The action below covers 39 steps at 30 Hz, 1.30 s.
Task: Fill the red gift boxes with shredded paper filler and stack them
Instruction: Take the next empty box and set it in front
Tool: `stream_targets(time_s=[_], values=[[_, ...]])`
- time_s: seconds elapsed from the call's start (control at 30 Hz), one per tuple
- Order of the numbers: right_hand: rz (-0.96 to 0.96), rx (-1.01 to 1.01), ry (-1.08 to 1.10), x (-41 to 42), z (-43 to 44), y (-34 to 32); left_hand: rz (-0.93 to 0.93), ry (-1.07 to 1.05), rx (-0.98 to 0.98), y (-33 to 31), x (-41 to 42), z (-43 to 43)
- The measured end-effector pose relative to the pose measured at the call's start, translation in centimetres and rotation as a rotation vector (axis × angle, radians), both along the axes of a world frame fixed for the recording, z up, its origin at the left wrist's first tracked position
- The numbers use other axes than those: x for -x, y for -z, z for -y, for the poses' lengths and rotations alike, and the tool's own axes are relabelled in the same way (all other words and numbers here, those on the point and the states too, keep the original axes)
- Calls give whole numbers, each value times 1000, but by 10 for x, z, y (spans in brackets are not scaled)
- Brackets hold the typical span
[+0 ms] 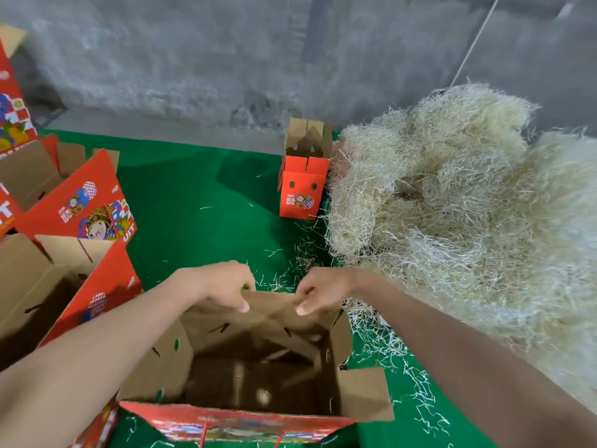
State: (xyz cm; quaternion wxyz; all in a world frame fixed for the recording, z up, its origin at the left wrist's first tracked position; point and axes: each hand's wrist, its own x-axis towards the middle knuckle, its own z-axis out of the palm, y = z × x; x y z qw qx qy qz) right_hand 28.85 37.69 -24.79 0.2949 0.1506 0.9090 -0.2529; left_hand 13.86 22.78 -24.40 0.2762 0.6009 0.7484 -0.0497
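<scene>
While a bunch of open red boxes (106, 286) sit crowded along the left edge of the green mat (193, 195), the left hand (223, 286) is curled over the far flap (274, 307) of the gift box (252, 425) right in front, thumb and fingers pinching the cardboard. That box is open at the top, with its brown inside showing. The right hand (323, 291) pinches the same flap, just beside the left one. Further back a small red box (302, 192) stands upright with its flaps up, touching the big pile of shredded paper filler (452, 205) that takes up the right side. Loose strands lie scattered on the mat near the pile.
</scene>
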Motion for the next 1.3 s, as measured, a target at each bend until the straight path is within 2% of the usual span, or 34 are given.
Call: stream_targets(time_s=[0.1,0.2,0.37,0.47,0.53,0.63,0.7,0.77,0.87,0.93,1.0,1.07,1.2,1.3], values=[[-168,-116,-21,-7,7,3,-3,40,-98,4,-20,-16],[-308,-257,-38,-7,10,0,-162,32,-133,7,-26,-29],[-383,-347,116,-12,3,10,-209,-93,-169,15,-26,-39],[-491,-354,153,-20,-3,10,-231,-173,-271,19,-39,-48],[-612,-402,218,-34,-19,3,-169,-206,-415,17,-52,-60],[-763,-496,419,-66,-60,-16,137,-294,-608,6,-77,-89],[-672,-583,545,-93,-95,-27,294,-319,-671,-5,-101,-115],[-426,-693,597,-121,-127,-29,402,-318,-697,-14,-126,-142],[-175,-658,552,-163,-157,-10,536,-334,-688,-22,-160,-177],[-100,-649,527,-188,-161,15,581,-361,-681,-25,-178,-196],[-93,-735,531,-200,-162,36,638,-414,-669,-26,-188,-207],[-279,-709,688,-199,-166,33,702,-474,-682,-25,-190,-213],[-881,-291,978,-179,-188,-33,752,-470,-794,-33,-187,-220],[-1048,-42,1074,-169,-190,-80,858,-393,-839,-46,-191,-229]])
